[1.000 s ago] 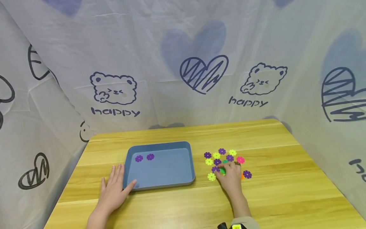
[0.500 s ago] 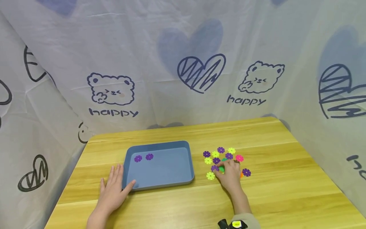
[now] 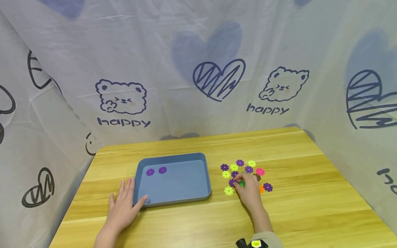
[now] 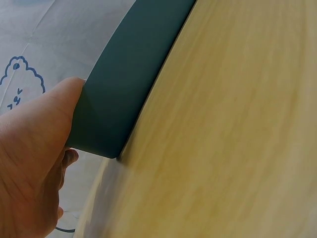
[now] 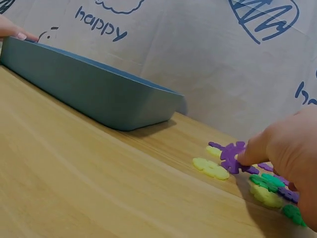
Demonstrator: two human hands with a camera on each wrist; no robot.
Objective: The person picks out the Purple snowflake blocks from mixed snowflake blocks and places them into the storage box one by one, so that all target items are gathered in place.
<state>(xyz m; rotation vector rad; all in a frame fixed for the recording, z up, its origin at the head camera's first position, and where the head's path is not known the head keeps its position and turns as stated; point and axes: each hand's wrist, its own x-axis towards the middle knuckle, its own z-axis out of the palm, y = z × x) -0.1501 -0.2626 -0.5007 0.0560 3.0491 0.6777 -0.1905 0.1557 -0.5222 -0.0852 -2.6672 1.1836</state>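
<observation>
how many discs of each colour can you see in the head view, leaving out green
purple discs: 8, 2 of them in the tray
yellow discs: 4
pink disc: 1
orange disc: 1
brown disc: 1
total: 15; the right hand may hide more

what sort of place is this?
Probably a makeshift tabletop workspace: a wood-grain table, printed cloth hung around three sides, and a blue tray beside loose colourful discs.
</observation>
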